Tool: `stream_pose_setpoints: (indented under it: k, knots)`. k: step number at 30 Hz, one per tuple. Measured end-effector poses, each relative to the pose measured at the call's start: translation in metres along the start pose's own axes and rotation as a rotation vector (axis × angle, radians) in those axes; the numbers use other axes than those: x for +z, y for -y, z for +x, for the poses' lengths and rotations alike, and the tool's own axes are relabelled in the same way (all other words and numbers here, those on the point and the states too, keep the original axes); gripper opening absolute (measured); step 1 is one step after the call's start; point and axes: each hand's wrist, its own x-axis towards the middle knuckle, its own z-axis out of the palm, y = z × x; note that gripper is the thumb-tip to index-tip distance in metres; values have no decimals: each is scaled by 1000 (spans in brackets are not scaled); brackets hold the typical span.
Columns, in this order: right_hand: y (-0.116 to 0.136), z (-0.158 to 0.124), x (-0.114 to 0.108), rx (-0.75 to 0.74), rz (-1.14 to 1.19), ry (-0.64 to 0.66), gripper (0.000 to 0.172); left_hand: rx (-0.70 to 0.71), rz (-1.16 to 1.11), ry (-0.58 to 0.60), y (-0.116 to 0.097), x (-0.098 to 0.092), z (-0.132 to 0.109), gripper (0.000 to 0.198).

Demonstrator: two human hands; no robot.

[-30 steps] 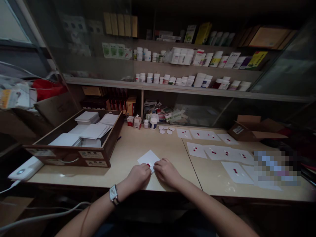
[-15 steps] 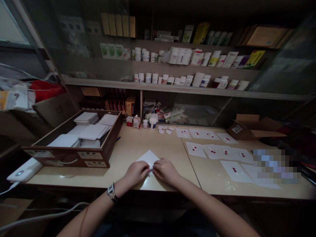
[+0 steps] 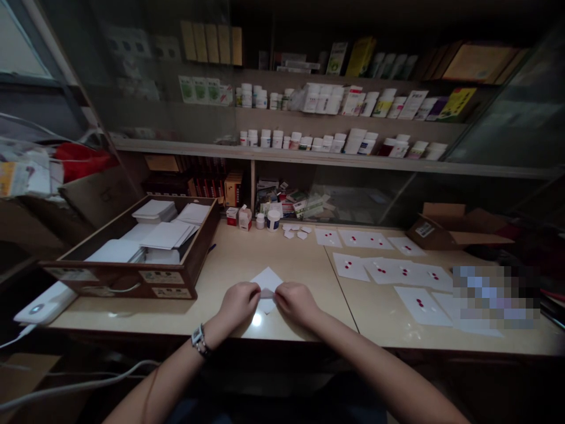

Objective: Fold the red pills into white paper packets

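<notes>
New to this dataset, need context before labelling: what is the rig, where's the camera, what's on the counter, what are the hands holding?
No machine here: a person works with two bare hands, filmed by one camera worn on the head, looking forward and down. The left hand, wearing a wristwatch, and the right hand both close their grip on a small white paper, partly folded, over a beige counter. To the right lie flat paper squares carrying small red dots, probably pills. To the left stands a wooden tray of white paper stacks. Behind are shelves of white bottles and an open cardboard box.
</notes>
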Motion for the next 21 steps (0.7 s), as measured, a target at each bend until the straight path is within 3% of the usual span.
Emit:
stream_pose_setpoints:
  k: [11,21]
  knots:
    - [-3,18,0,107,228,-39,14,-161,-52,-58,-4,5,17,15]
    - [-2,23,8,141,245,-86,11,-79,-14,-124,-2,10,17,15]
